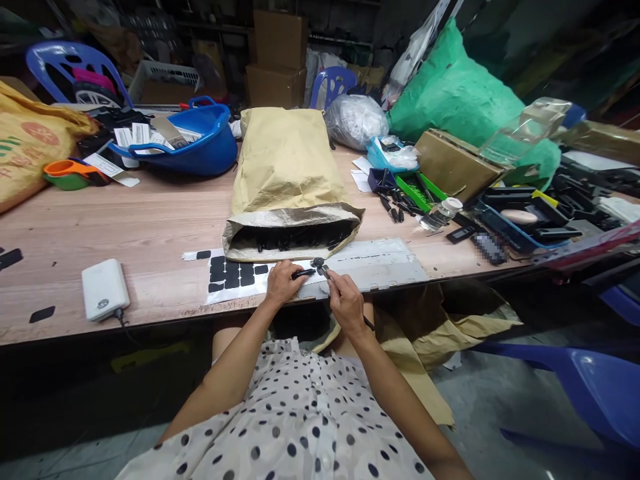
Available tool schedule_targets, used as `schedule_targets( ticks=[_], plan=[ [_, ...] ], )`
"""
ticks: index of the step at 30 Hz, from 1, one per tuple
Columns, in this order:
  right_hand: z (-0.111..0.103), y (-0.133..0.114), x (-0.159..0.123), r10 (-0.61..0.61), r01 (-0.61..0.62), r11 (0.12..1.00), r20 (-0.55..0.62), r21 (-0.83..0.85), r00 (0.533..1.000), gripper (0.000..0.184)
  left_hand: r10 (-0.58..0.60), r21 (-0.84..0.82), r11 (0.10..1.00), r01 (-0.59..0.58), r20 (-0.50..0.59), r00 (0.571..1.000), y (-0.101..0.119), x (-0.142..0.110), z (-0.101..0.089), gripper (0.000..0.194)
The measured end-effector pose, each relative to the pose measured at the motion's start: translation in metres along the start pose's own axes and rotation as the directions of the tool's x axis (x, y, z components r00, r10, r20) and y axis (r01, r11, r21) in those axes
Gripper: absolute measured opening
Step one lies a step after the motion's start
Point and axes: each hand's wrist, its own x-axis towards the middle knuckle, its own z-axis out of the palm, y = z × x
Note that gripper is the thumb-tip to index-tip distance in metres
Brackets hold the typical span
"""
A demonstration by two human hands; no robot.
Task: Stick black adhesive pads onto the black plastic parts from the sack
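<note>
My left hand [284, 283] is closed around one end of a small, slim black piece [303, 273] at the table's front edge. The fingers of my right hand [346, 303] pinch a slim metal tool [326, 272]; its exact kind is too small to tell. Its dark rear end shows below the hand. Between the two hands, a small dark round part [318, 263] lies by the tool's tip. To the left of my left hand is a white sheet [214, 295] bearing several black rounded stickers [232, 272]. Under my hands lies a grey-white board [395, 263].
Beyond my hands, a paper sack [287, 160] lies with its mouth facing me, dark pieces inside. A white power bank [105, 290] with a cable sits left. A blue basin [200, 143], a green tray [420, 190] and a clear bottle [441, 215] stand farther off.
</note>
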Motion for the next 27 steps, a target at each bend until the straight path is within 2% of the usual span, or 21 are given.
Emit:
schedule_targets(
  ticks=[6, 16, 21, 27],
  plan=[
    [-0.003, -0.001, -0.002, 0.017, -0.015, 0.999, 0.039, -0.04, 0.999, 0.035, -0.013, -0.007, 1.0, 0.013, -0.002, 1.0, 0.0, 0.0, 0.001, 0.012],
    [0.0, -0.011, -0.003, -0.064, 0.065, 0.998, 0.058, -0.013, 0.996, 0.034, -0.055, -0.004, 0.998, 0.055, 0.039, 0.998, 0.006, 0.0, -0.004, 0.011],
    [0.0, 0.008, 0.016, -0.058, 0.057, 0.997, -0.004, -0.046, 0.998, 0.031, -0.046, 0.007, 0.999, 0.045, 0.03, 0.999, 0.009, 0.0, -0.005, 0.011],
    [0.006, 0.045, 0.04, -0.036, 0.035, 0.969, 0.003, -0.243, 0.999, 0.022, -0.052, 0.012, 0.999, 0.052, 0.024, 0.998, 0.01, -0.001, -0.004, 0.011]
  ],
)
